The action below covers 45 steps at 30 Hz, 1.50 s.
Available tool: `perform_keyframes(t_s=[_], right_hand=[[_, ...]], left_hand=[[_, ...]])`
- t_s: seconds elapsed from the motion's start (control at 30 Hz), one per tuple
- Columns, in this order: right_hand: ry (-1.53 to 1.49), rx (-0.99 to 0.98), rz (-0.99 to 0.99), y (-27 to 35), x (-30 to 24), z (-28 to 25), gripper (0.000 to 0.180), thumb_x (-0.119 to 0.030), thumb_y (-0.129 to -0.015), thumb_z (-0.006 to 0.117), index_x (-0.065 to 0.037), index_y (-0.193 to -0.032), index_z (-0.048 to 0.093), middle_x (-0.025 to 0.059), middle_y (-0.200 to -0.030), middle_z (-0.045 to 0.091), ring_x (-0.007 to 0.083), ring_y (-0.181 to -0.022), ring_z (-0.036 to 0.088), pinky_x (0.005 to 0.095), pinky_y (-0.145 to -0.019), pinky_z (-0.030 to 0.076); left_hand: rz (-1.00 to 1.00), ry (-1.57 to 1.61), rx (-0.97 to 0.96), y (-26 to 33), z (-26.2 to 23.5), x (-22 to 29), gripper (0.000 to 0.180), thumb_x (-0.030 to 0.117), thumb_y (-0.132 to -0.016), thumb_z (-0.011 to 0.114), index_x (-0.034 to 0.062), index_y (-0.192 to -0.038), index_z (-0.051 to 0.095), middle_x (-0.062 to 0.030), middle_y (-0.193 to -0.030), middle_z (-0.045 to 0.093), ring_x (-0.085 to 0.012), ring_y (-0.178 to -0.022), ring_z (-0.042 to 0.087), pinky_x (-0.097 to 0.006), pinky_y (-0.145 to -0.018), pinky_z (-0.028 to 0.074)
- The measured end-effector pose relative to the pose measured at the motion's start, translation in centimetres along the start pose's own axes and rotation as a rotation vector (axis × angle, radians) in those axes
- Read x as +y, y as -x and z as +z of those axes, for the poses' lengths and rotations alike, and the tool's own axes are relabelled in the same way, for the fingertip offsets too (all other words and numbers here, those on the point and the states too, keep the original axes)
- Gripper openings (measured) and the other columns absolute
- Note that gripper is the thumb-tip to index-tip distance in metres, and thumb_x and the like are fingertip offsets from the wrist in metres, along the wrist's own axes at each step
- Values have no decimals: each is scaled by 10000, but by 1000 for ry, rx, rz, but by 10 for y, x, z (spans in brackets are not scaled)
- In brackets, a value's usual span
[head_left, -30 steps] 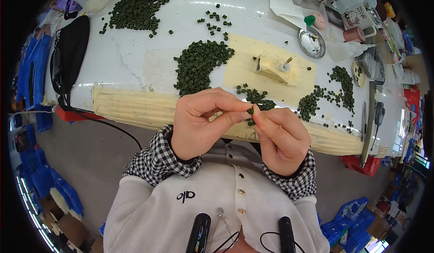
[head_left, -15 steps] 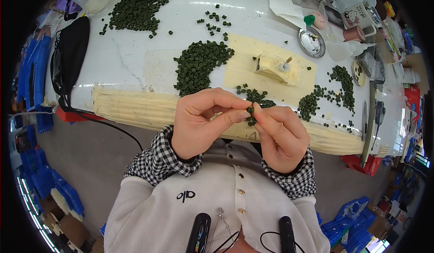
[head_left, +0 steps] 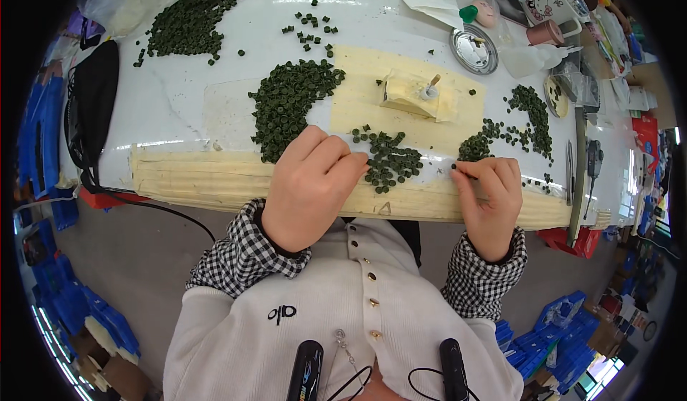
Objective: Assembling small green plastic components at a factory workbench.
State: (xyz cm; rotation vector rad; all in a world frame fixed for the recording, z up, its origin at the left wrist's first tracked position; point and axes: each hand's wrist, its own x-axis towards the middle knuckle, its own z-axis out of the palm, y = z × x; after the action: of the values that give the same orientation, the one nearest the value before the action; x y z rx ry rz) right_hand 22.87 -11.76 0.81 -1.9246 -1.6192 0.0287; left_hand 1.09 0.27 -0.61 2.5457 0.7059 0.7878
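My right hand [head_left: 494, 204] is raised over the taped front edge, thumb and forefinger pinching a small dark piece [head_left: 454, 166]. My left hand [head_left: 311, 190] is closed, its fingertips at the left side of a small pile of round dark green pieces [head_left: 393, 163]; whether anything is in that pinch is hidden. Behind the left hand lies a larger heap of the same green pieces [head_left: 286, 107]. Past the right hand, more loose green pieces [head_left: 476, 145] trail off to the back right.
A tape-wrapped block [head_left: 411, 97] with a short peg stands on the yellow mat [head_left: 351, 79]. The biggest green heap [head_left: 186, 25] is at the far left. A round metal lid [head_left: 474, 50], a pink cup [head_left: 545, 34] and a black bag [head_left: 94, 107] flank the table.
My hands have come apart from their shared pinch. The left is drawn back beside the small pile; the right has moved right with a small dark piece. The whole view has shifted slightly.
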Motion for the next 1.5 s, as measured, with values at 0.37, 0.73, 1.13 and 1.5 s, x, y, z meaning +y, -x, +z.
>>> perform_keyframes(t_s=[0.37, 0.73, 1.13, 1.5], right_hand=[[150, 55, -81, 4, 4, 12, 150, -4, -696, 737, -31, -832, 679, 57, -766, 585, 236, -743, 514, 336, -661, 422], [108, 57, -41, 0, -5, 18, 136, 6, -710, 717, -17, -831, 659, 66, -777, 580, 241, -756, 525, 346, -659, 426], [-786, 3, 188, -2, -35, 19, 101, 92, -823, 626, 39, -908, 611, 84, -865, 639, 152, -799, 614, 260, -730, 482], [-1534, -153, 439, -4, -43, 42, 184, 28, -892, 589, 55, -1072, 617, 153, -977, 689, 167, -889, 664, 284, -810, 539]], left_hand=[[-105, -72, 195, -1, -24, -13, 183, -35, -707, 720, 25, -875, 677, -56, -776, 584, -229, -755, 512, -315, -646, 434], [-89, -124, 86, 7, -13, -12, 152, 3, -706, 728, 29, -842, 663, -47, -769, 544, -234, -768, 498, -320, -633, 444], [-462, 1038, 11, 5, -15, 8, 156, -40, -833, 650, -6, -983, 672, -76, -970, 670, -116, -798, 599, -244, -731, 488], [-592, 1451, -15, 1, -4, 12, 205, -4, -890, 613, -33, -1092, 629, -97, -994, 681, -113, -901, 636, -229, -768, 514]])
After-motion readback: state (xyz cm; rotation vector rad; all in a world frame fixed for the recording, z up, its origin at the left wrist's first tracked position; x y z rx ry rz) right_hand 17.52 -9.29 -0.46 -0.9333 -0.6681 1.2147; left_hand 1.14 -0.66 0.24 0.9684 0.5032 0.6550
